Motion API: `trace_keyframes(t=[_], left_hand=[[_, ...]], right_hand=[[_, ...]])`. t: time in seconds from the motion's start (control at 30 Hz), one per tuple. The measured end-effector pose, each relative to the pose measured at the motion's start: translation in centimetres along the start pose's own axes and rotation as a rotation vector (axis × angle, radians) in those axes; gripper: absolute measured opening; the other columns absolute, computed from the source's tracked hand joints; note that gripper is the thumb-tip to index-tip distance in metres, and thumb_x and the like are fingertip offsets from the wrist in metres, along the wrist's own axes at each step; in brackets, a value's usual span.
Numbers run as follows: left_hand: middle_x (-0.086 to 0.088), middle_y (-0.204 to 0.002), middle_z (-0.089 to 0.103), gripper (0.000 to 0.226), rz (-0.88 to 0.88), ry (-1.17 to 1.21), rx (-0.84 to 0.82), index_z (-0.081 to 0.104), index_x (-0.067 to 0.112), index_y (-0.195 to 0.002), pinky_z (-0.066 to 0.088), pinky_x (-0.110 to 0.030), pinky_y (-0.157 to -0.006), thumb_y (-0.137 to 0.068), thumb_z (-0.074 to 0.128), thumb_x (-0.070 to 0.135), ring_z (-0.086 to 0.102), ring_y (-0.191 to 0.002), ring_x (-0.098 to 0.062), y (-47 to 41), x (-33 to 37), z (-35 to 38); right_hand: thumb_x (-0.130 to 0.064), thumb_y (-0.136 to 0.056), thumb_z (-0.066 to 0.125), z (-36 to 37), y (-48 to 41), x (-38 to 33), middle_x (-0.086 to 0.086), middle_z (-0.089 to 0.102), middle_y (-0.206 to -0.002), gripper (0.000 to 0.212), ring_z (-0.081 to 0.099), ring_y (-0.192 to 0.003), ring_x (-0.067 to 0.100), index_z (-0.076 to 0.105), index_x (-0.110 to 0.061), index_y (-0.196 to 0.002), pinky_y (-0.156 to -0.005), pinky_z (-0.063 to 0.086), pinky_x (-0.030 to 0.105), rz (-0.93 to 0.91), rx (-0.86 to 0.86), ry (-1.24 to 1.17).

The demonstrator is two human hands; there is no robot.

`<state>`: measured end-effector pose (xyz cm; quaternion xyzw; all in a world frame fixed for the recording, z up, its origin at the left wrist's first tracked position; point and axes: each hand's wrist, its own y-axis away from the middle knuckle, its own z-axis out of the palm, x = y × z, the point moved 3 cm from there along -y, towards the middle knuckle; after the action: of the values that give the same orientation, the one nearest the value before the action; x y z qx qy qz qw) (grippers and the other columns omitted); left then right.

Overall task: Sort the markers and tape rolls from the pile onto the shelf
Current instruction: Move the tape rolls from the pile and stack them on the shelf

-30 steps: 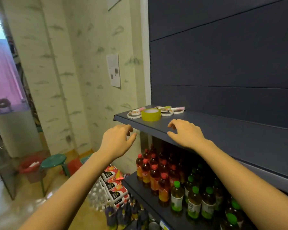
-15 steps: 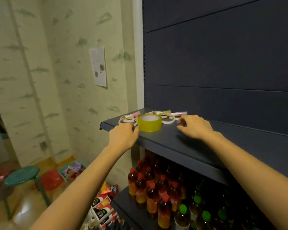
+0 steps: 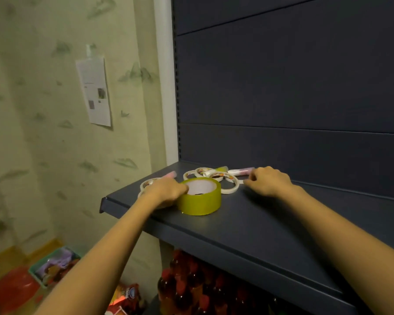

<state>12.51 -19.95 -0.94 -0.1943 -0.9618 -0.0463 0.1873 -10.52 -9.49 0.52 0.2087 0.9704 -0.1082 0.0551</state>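
RISK: we judge a shove from our left hand, curled on the wide yellow-green tape roll, could send it off the front edge onto the red-capped bottles | right hand curled by the pink marker and thin white tape rings, grasp unclear | SURFACE: dark grey metal shelf, pile at left end | ROOM: wallpapered wall, paper notice

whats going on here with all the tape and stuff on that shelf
A person is sorting at a dark shelf. The left hand grips the yellow tape roll, thumb on its rim. The right hand, fingers curled, is at the thin white tape rolls and a pink marker; whether it holds one is unclear. Everything is bunched at the shelf's left end.
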Motion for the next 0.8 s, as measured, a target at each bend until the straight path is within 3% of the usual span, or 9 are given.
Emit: trace_keyframes(t=[0.07,0.1,0.17,0.27,0.37,0.43,0.53,0.6,0.8], left_hand=[[-0.017,-0.130,0.054,0.045,0.072,-0.021,-0.020,0.053,0.009,-0.124,0.042,-0.035,-0.092,-0.090,0.041,0.036,0.054,-0.108,-0.030,-1.0,0.4,-0.9],[-0.019,-0.105,0.063,0.037,0.114,-0.015,0.002,0.061,0.006,-0.099,0.043,-0.033,-0.077,-0.091,0.040,0.035,0.056,-0.088,-0.027,-1.3,0.7,-1.5],[-0.010,-0.066,0.057,0.040,0.178,0.048,0.068,0.052,0.010,-0.060,0.035,-0.031,-0.059,-0.090,0.042,0.034,0.048,-0.062,-0.022,-1.9,1.0,-3.0],[-0.003,-0.046,0.051,0.046,0.265,0.110,0.143,0.048,0.012,-0.045,0.033,-0.028,-0.051,-0.087,0.046,0.033,0.047,-0.053,-0.020,-3.0,0.8,-4.9],[-0.004,-0.047,0.050,0.044,0.327,0.092,0.133,0.046,0.011,-0.046,0.031,-0.029,-0.052,-0.085,0.047,0.030,0.045,-0.052,-0.020,-4.4,0.3,-6.0],[-0.007,-0.054,0.049,0.040,0.363,0.061,0.127,0.042,0.011,-0.049,0.033,-0.031,-0.057,-0.084,0.047,0.031,0.045,-0.056,-0.023,-5.5,0.1,-6.2],[-0.007,-0.055,0.050,0.040,0.427,0.049,0.127,0.041,0.012,-0.049,0.035,-0.031,-0.059,-0.082,0.047,0.034,0.046,-0.059,-0.024,-7.0,0.4,-6.1],[-0.007,-0.055,0.051,0.041,0.488,0.057,0.122,0.041,0.012,-0.049,0.033,-0.029,-0.057,-0.082,0.049,0.034,0.047,-0.058,-0.024,-7.5,1.6,-5.7],[-0.007,-0.061,0.055,0.041,0.735,0.044,0.055,0.046,0.012,-0.052,0.035,-0.030,-0.062,-0.084,0.048,0.037,0.051,-0.064,-0.024,-5.7,8.7,-3.0]], right_hand=[[-0.049,-0.096,0.038,0.4,-0.9,-0.3,0.005,0.058,-0.101,0.045,0.059,-0.096,0.025,0.058,-0.016,-0.118,-0.076,0.043,0.035,0.049,0.007,0.030],[-0.053,-0.096,0.035,0.7,-1.4,-0.5,0.007,0.060,-0.109,0.050,0.058,-0.101,0.026,0.056,-0.016,-0.123,-0.078,0.042,0.035,0.074,0.013,0.049],[-0.062,-0.093,0.031,1.6,-2.2,-1.1,0.008,0.058,-0.125,0.062,0.056,-0.112,0.028,0.051,-0.017,-0.130,-0.084,0.042,0.036,0.136,0.007,0.065],[-0.071,-0.085,0.036,3.1,-3.0,-1.8,0.009,0.054,-0.132,0.075,0.052,-0.120,0.030,0.049,-0.015,-0.132,-0.092,0.041,0.037,0.271,-0.060,-0.011],[-0.061,-0.083,0.050,3.3,-3.5,-2.3,0.009,0.054,-0.131,0.067,0.053,-0.118,0.028,0.049,-0.014,-0.131,-0.091,0.041,0.036,0.368,-0.075,-0.035],[-0.057,-0.085,0.049,2.9,-3.4,-2.4,0.008,0.056,-0.127,0.060,0.055,-0.115,0.027,0.051,-0.014,-0.127,-0.086,0.042,0.034,0.400,-0.049,-0.020],[-0.059,-0.088,0.044,2.2,-1.9,-1.9,0.005,0.062,-0.103,0.048,0.060,-0.099,0.025,0.061,-0.015,-0.097,-0.072,0.038,0.030,0.431,0.058,0.000],[-0.060,-0.087,0.044,1.6,0.2,-0.8,0.002,0.056,-0.081,0.049,0.057,-0.081,0.024,0.054,-0.015,-0.071,-0.066,0.036,0.029,0.492,0.125,-0.027],[-0.056,-0.085,0.052,-0.9,10.6,4.4,-0.002,0.046,-0.056,0.051,0.043,-0.052,0.014,0.046,-0.017,-0.052,-0.050,0.030,0.025,0.777,0.245,-0.147]])
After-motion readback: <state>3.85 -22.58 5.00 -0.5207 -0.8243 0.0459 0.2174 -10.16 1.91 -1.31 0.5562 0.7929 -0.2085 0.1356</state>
